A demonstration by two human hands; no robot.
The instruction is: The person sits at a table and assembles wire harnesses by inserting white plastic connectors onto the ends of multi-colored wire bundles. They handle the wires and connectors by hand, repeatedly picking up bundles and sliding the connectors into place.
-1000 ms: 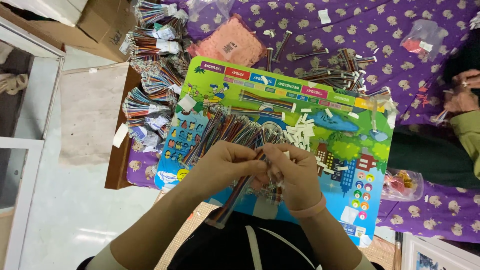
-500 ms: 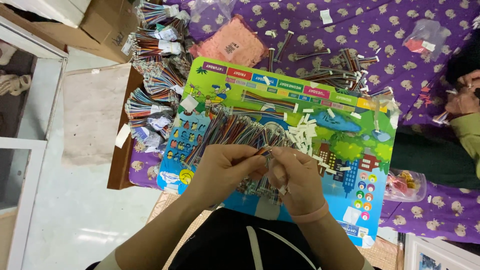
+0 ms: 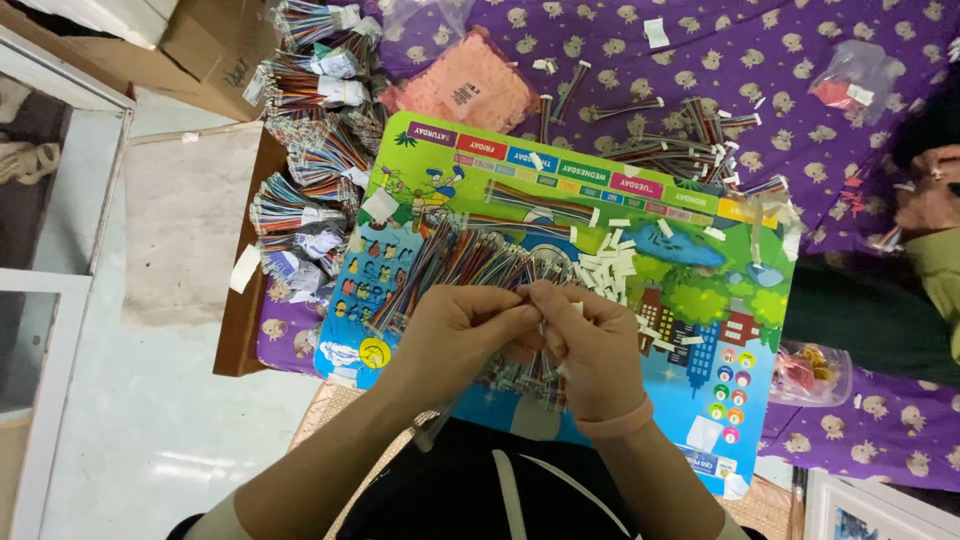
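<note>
Working from the largest thing down, we had the purple cloth (image 3: 860, 130) spread beyond our fingers, and on it the bright picture board (image 3: 690, 300) lay directly under them. Tied wire bundles (image 3: 300, 200) were stacked well to the left of our fingers, past the board's edge, and more bundles (image 3: 680, 150) lay beyond the board's far side. A fan of loose coloured wires (image 3: 470, 262) lay just ahead of our fingertips, and small white tags (image 3: 607, 268) were scattered just ahead and to the right.

Our left hand (image 3: 455, 335) and right hand (image 3: 590, 350) met fingertip to fingertip, both pinched on a few wires (image 3: 530, 297) between them. We could not tell whether a tag sat in that pinch too.

To do this step well, we judged that the wire ends should be kept even and the pinch close to them, with the left fingers steadying while the right ones worked. Another person's hand (image 3: 930, 195) was far to the right of ours.
</note>
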